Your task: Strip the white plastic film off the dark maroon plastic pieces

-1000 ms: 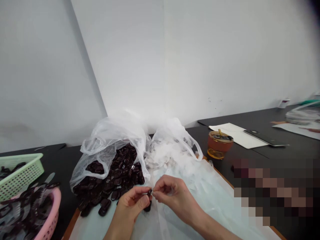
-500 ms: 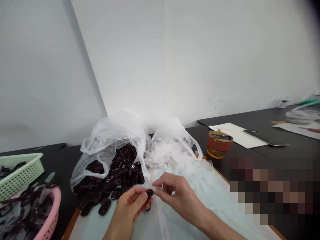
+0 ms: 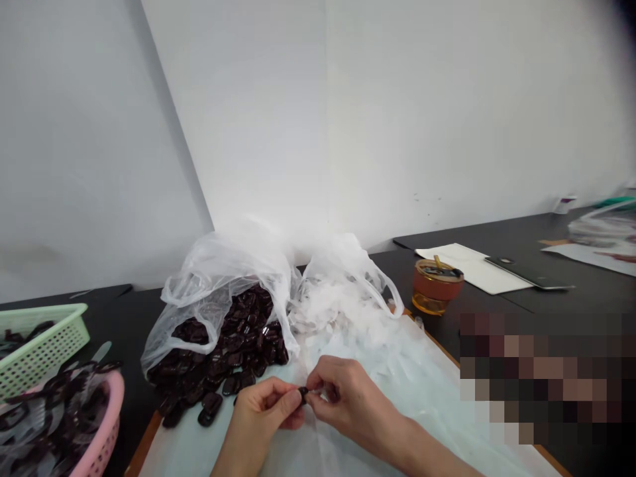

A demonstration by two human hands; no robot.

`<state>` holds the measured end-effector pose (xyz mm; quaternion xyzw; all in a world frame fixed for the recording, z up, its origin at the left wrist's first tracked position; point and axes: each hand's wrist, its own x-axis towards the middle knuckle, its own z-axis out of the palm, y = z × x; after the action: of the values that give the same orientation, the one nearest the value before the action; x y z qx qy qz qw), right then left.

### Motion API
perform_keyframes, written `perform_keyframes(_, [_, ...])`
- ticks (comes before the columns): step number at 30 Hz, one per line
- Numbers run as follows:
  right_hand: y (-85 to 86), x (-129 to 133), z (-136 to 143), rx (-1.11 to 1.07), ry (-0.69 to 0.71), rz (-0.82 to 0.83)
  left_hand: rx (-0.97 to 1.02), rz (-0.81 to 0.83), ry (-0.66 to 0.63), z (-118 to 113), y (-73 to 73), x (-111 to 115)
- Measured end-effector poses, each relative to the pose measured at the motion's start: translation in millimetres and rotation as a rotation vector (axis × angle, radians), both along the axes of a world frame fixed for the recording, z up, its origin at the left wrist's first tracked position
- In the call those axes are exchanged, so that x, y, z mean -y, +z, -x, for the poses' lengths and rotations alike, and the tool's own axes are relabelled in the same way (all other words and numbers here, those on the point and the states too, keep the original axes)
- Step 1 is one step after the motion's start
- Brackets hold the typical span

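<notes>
No brand, label or readable writing shows on anything here. The person's left hand (image 3: 263,407) and right hand (image 3: 342,394) meet low in the middle, fingertips pinched together on one small dark glossy plastic piece (image 3: 303,394) — both hands are closed on it, left from below-left, right from the right. What else the right fingertips hold cannot be told; too small. The piece is just above the pale sheet of thin clear plastic (image 3: 437,411) spread over the wood-edged board (image 3: 144,444).

Just behind the hands sits a crumpled translucent white plastic bag (image 3: 223,278), mouth open toward them, spilling a heap of matching dark oval pieces (image 3: 233,351); a few lie loose at the board's near-left corner. A second white bag with pale contents (image 3: 342,291) lies beside it on the right.

Far left: a pale green slotted plastic basket (image 3: 44,334), and nearer, a pink plastic basket (image 3: 106,424) full of dark comb-like parts. Right — an amber glass ashtray-like cup (image 3: 437,288), a white paper sheet (image 3: 472,265) and a dark flat phone (image 3: 527,273) on the black table (image 3: 571,298). A pixelated block covers the right edge.
</notes>
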<state>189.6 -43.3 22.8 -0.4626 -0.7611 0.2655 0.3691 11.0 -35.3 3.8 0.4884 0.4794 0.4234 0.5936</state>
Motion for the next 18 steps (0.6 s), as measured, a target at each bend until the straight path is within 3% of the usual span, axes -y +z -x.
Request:
perform_keyframes(5, [-1.2,-1.0,-0.7,-0.037,0.022,0.132,-0.010,0.018,-0.041,2.7,-4.3,-0.5])
perform_keyframes(14, [0.0,2.5,2.1,0.007,0.003,0.038,0.012,-0.010,-0.032,-0.8,-8.9,-1.3])
perform_keyframes(18, [2.7,-2.2,-1.4,-0.161,-0.031,0.113,-0.024,-0.020,-0.091,-3.9,-9.5,1.5])
